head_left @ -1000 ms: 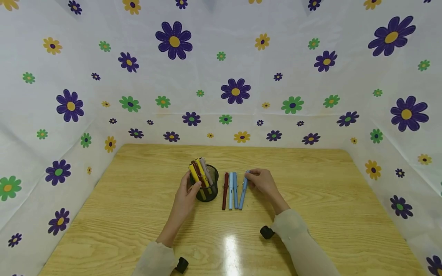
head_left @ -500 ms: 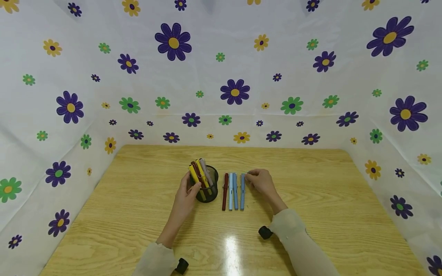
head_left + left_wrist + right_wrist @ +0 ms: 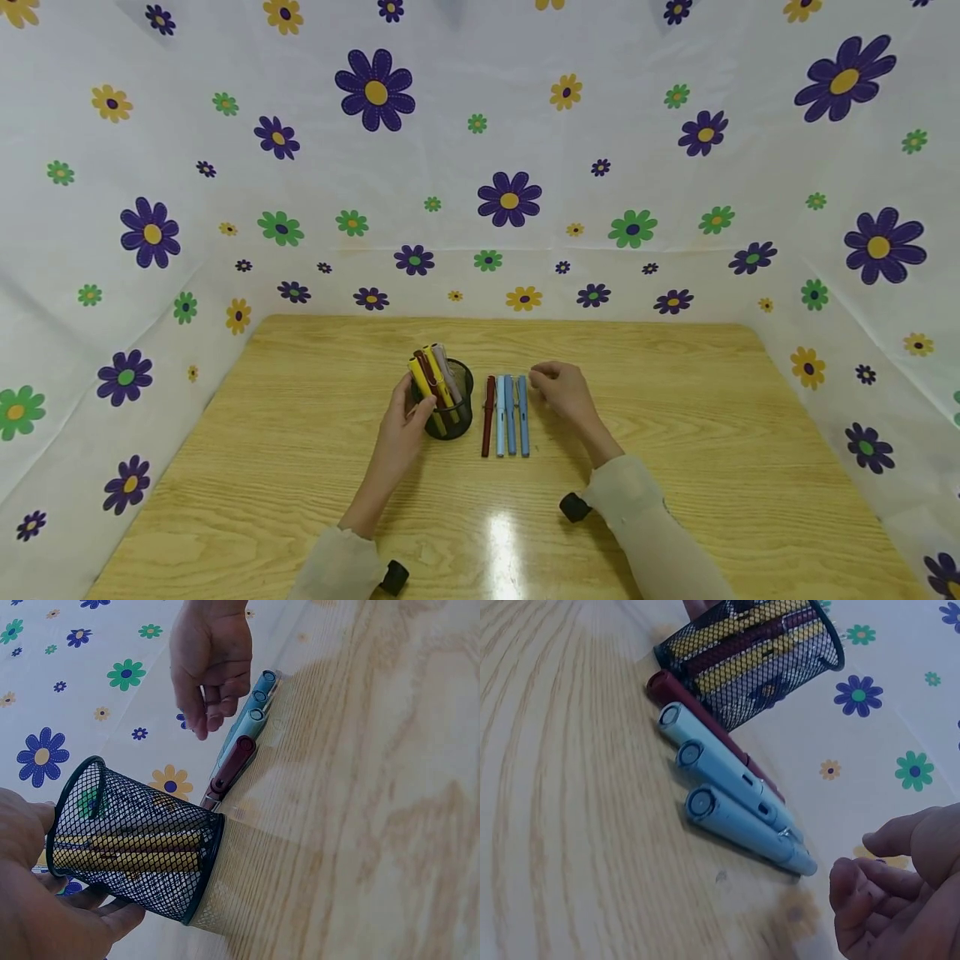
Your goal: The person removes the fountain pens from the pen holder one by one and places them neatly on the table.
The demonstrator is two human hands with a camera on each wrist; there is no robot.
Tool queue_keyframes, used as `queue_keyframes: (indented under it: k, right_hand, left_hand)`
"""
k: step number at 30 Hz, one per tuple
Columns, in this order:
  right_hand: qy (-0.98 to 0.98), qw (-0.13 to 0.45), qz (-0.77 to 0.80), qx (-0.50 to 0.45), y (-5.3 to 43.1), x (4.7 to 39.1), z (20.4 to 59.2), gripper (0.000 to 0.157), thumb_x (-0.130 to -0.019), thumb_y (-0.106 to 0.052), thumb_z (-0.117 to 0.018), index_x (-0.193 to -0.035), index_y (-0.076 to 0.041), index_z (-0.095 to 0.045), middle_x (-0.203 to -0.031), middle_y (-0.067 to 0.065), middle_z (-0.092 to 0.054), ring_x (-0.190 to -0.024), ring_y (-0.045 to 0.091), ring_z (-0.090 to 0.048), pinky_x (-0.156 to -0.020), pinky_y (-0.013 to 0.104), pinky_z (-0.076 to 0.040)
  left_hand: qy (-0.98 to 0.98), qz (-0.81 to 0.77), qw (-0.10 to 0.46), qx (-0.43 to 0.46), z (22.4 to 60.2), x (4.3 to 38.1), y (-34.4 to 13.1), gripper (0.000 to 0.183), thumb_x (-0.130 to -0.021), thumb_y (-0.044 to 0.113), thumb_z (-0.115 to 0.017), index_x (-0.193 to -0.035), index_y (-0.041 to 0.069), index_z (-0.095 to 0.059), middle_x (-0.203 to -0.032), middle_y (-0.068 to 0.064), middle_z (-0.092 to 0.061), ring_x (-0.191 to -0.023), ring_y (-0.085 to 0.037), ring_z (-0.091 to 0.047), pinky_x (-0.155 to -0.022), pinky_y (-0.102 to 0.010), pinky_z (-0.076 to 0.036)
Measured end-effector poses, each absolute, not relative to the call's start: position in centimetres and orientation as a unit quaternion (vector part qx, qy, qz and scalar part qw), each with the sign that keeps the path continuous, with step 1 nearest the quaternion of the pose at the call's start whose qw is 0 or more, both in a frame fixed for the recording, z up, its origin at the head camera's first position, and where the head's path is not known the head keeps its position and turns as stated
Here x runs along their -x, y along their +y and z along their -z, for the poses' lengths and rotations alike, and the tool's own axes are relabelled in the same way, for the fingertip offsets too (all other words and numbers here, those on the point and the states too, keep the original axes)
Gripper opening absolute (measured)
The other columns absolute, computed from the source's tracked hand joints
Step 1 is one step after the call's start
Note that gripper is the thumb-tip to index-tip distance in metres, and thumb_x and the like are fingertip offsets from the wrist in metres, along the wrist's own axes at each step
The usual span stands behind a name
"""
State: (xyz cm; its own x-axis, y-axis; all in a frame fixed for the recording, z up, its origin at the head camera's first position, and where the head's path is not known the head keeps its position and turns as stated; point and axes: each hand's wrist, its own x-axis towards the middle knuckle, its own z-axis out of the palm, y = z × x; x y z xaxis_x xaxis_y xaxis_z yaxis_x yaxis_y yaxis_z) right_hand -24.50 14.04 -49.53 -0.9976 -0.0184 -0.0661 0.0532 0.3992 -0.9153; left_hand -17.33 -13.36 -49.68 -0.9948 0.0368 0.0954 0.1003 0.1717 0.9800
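Note:
My left hand (image 3: 401, 429) grips the side of a black mesh pen cup (image 3: 135, 840), thumb near the rim and fingers along the wall. Yellow pens (image 3: 420, 377), a dark red one and a grey pen (image 3: 447, 375) lean inside it. Right of the cup, pens lie side by side on the table: a dark red pen (image 3: 488, 425), a pale blue pen (image 3: 501, 425) and two blue pens (image 3: 739, 829). My right hand (image 3: 566, 392) is just right of the top end of the outermost blue pen, fingers loosely bent, holding nothing.
The wooden table (image 3: 675, 433) is enclosed at the back and sides by white cloth (image 3: 450, 150) printed with flowers. A black wrist camera (image 3: 575, 507) sticks out from the right sleeve, and another camera (image 3: 393, 577) from the left.
The outermost blue pen was slanted under my right fingers; it now lies straight and closer to the other pens. My right hand has let go of it. The left hand stays on the cup.

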Motion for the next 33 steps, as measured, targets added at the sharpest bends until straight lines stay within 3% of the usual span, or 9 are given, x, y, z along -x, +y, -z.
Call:
queue_keyframes:
  k: [7, 16, 22, 27, 33]
  right_hand:
    - [0.811, 0.042, 0.583, 0.019, 13.1, 24.6, 48.6, 0.035, -0.107, -0.016, -0.060, -0.132, 0.007, -0.065, -0.110, 0.023, -0.071, -0.090, 0.035, -0.067, -0.066, 0.032, -0.055]
    - [0.795, 0.034, 0.603, 0.058, 11.5, 24.7, 47.6, 0.035, -0.107, -0.020, -0.061, -0.132, 0.003, -0.066, -0.115, 0.025, -0.070, -0.100, 0.040, -0.067, -0.085, 0.052, -0.057]
    - [0.776, 0.039, 0.624, 0.084, 10.4, 24.7, 47.1, 0.037, -0.106, -0.023, -0.062, -0.134, 0.001, -0.066, -0.119, 0.027, -0.068, -0.106, 0.045, -0.064, -0.091, 0.057, -0.055]
    - [0.775, 0.044, 0.624, 0.094, 9.4, 24.8, 46.6, 0.038, -0.105, -0.024, -0.064, -0.135, -0.001, -0.066, -0.119, 0.020, -0.070, -0.108, 0.042, -0.064, -0.095, 0.061, -0.052]
    - [0.788, 0.043, 0.601, 0.125, 8.2, 25.2, 46.5, 0.042, -0.105, -0.030, -0.065, -0.138, -0.005, -0.065, -0.123, 0.014, -0.070, -0.113, 0.040, -0.064, -0.096, 0.056, -0.054]
  left_hand:
    - [-0.762, 0.646, 0.026, 0.049, 49.8, 17.4, -13.4, 0.069, -0.111, 0.026, -0.053, -0.164, 0.000, -0.016, -0.165, -0.025, -0.026, -0.151, -0.040, -0.029, -0.121, -0.057, -0.026]
    - [-0.761, 0.647, 0.024, 0.046, 49.5, 17.3, -13.3, 0.070, -0.111, 0.026, -0.053, -0.164, 0.000, -0.016, -0.164, -0.026, -0.027, -0.150, -0.041, -0.030, -0.121, -0.057, -0.026]
    - [-0.763, 0.644, 0.022, 0.044, 49.4, 17.3, -13.3, 0.071, -0.111, 0.027, -0.053, -0.164, 0.000, -0.015, -0.165, -0.025, -0.026, -0.150, -0.041, -0.030, -0.121, -0.057, -0.026]
    - [-0.764, 0.643, 0.022, 0.049, 49.6, 17.4, -13.4, 0.070, -0.111, 0.027, -0.052, -0.164, -0.001, -0.014, -0.165, -0.026, -0.025, -0.151, -0.041, -0.028, -0.121, -0.057, -0.026]
    - [-0.763, 0.645, 0.022, 0.044, 49.6, 17.4, -13.3, 0.070, -0.111, 0.025, -0.053, -0.164, 0.001, -0.015, -0.165, -0.023, -0.028, -0.150, -0.039, -0.032, -0.120, -0.056, -0.029]
